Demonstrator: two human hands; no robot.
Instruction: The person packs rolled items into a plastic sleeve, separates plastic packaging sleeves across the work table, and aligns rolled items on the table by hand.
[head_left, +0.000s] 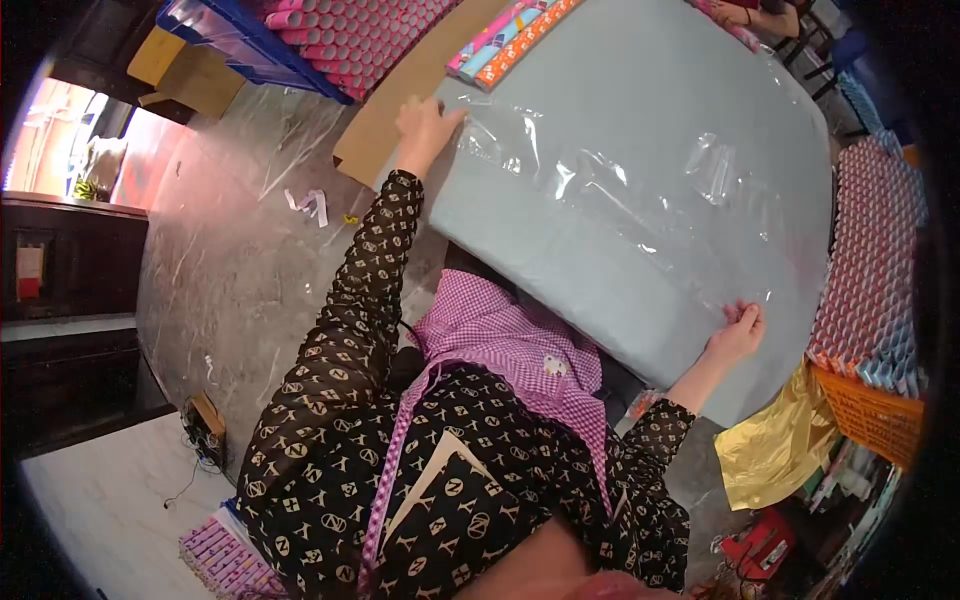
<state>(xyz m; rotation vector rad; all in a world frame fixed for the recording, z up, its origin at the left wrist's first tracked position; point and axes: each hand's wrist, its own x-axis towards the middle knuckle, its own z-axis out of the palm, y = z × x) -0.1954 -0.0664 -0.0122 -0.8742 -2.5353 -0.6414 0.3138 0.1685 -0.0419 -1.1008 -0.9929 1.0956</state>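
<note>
A sheet of clear plastic film (600,190) lies creased and shiny across the grey-covered table (640,60). My left hand (428,132) is at the film's left end, by the table edge, with the thumb toward the sheet; its fingers appear closed on the film, though the grip is partly hidden. At the film's lower right, my right hand (737,333) pinches the edge between thumb and fingers. Above my left hand, rolls of patterned wrapping paper (515,45), one of them orange, rest on the table.
Stacked pink rolls (365,40) stand beside a blue crate (255,45) at upper left. More rolls (870,250) are piled at right above an orange basket (870,410). Gold sheeting (775,440) hangs near the right corner. Another person's hand (732,14) shows at the far end.
</note>
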